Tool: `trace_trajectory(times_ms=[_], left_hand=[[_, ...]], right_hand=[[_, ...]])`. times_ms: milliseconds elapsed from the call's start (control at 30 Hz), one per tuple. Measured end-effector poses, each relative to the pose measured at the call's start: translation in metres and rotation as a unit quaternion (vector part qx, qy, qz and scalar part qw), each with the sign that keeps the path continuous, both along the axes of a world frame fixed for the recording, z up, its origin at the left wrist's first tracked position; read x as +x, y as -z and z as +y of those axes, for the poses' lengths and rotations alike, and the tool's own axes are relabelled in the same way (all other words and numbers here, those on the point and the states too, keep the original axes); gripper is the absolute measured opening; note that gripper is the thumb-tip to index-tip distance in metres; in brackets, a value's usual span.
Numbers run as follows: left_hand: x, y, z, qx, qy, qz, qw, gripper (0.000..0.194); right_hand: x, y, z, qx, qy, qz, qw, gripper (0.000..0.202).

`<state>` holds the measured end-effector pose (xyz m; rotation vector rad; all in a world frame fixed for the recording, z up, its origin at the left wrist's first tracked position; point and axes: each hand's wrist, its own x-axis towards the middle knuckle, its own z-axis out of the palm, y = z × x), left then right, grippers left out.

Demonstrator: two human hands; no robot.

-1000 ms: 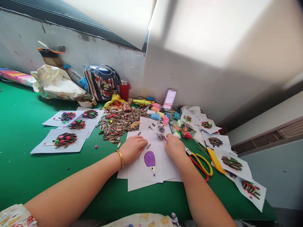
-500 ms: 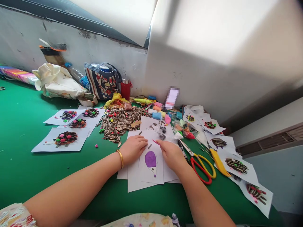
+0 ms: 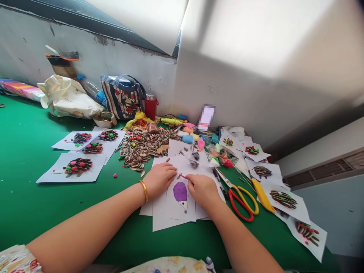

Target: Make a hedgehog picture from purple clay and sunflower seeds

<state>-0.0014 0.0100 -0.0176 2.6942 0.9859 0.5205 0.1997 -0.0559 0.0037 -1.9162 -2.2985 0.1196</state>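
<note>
Purple, rounded hedgehog of modelling clay with a white pointed face (image 3: pixel 180 192) lies flat on a white sheet of paper (image 3: pixel 173 214) on the green counter (image 3: pixel 57 199), its nose towards the near edge of the sheet. It looks light, soft and slightly tacky, likely to dent under a pressing fingertip, while the paper beneath seems thin, limp and easy to slide; taking hold by the sheet's bare edges would spare the clay. Just beyond the hedgehog lies a small, dark, slender sunflower seed (image 3: pixel 179 176), which should be light, stiff and dry, best pinched across its narrow sides.

To the hedgehog's right, the right hand (image 3: pixel 203 190) has its grip closed on a thin, pink, pointed stick (image 3: pixel 183 176), whose tip is near the seed; whether they touch, I cannot tell. Beyond and left of the hedgehog, the left hand (image 3: pixel 162 179) lies palm down on the paper, fingers gently bent and only slightly parted, with its grip released and nothing visible in it; anything under the palm is hidden.
</note>
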Motion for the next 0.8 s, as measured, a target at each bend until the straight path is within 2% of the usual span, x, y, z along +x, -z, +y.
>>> trace_trajectory(times_ms=[500,667,800], left_hand=[[0.001,0.004,0.001,0.003,0.006,-0.017,1.0,0.023],[0.001,0.004,0.001,0.004,0.007,-0.02,1.0,0.022],[0.0,0.003,0.001,0.002,0.002,-0.009,1.0,0.022]], right_hand=[[-0.007,0.003,0.005,-0.017,-0.014,-0.05,0.999,0.029],[0.002,-0.002,0.002,-0.01,-0.011,-0.068,0.998,0.027],[0.015,-0.007,0.002,0.001,0.002,-0.036,0.999,0.025]])
